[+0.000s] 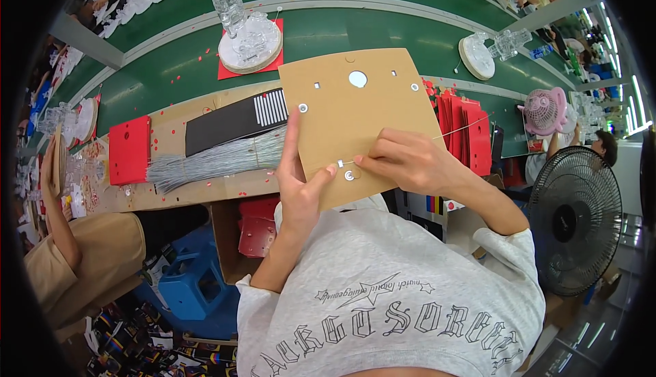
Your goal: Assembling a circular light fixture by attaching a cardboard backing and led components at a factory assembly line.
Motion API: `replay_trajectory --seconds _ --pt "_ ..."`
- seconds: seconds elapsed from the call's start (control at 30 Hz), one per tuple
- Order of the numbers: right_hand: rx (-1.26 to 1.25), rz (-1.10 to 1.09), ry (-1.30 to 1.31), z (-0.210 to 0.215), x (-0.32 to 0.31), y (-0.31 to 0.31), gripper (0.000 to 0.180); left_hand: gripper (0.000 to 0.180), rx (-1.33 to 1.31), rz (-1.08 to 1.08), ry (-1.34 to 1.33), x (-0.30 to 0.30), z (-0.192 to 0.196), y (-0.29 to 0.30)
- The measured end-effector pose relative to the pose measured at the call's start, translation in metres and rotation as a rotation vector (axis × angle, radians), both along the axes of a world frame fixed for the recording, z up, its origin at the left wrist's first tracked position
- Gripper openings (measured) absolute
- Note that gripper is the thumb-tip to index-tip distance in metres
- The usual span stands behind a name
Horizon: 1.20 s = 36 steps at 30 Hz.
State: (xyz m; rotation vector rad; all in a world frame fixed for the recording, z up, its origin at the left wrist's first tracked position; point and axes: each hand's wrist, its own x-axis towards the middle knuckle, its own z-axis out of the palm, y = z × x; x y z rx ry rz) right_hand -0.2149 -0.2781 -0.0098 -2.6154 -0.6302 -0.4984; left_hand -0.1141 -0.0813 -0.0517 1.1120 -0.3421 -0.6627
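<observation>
A brown cardboard sheet [365,117] is held up in front of my chest. It has a round hole, small square slots and metal eyelets. My left hand [301,196] grips its lower left side, the index finger straight along the edge and the thumb on the face by a slot. My right hand [410,162] lies over the lower right of the sheet, pinching a thin wire [465,127] near that slot. The wire's tail sticks out to the right past the hand. Whether its tip has passed through the slot I cannot tell.
A bundle of grey wires [219,162] and a black striped card [229,123] lie left on the bench. Red cards [130,150] sit farther left, a red stack [468,127] to the right. Clear plastic parts [249,42] stand behind. A black fan [575,220] is at right; another person [89,261] works at left.
</observation>
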Motion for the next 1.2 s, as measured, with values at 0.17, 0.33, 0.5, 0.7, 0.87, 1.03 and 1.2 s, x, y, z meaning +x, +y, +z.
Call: replay_trajectory --seconds 0.17,0.33,0.5,0.7,0.87,1.03,1.2 --pt "-0.104 0.086 -0.055 -0.004 0.006 0.004 0.044 0.099 -0.039 -0.012 0.07 0.0 0.004 -0.001" --pt "-0.111 0.064 -0.043 -0.004 0.013 0.011 0.04 0.101 -0.075 -0.019 0.117 0.002 0.009 -0.002" --pt "0.061 0.041 -0.046 -0.007 0.013 -0.002 0.038 0.102 -0.075 -0.058 0.086 0.008 0.005 0.002" --pt "0.023 -0.032 -0.057 -0.008 0.01 0.003 0.037 0.104 -0.018 -0.026 0.103 0.005 0.008 -0.002" --pt "0.055 -0.038 0.008 -0.007 0.014 0.016 0.035 0.091 0.018 -0.083 0.048 0.011 0.008 0.005" --pt "0.116 -0.147 -0.032 -0.011 0.003 0.021 0.039 0.052 0.261 -0.017 -0.378 0.024 -0.003 0.025" --pt "0.145 -0.217 -0.049 -0.008 -0.013 0.027 0.056 0.024 0.482 -0.036 -0.832 0.039 0.014 0.033"
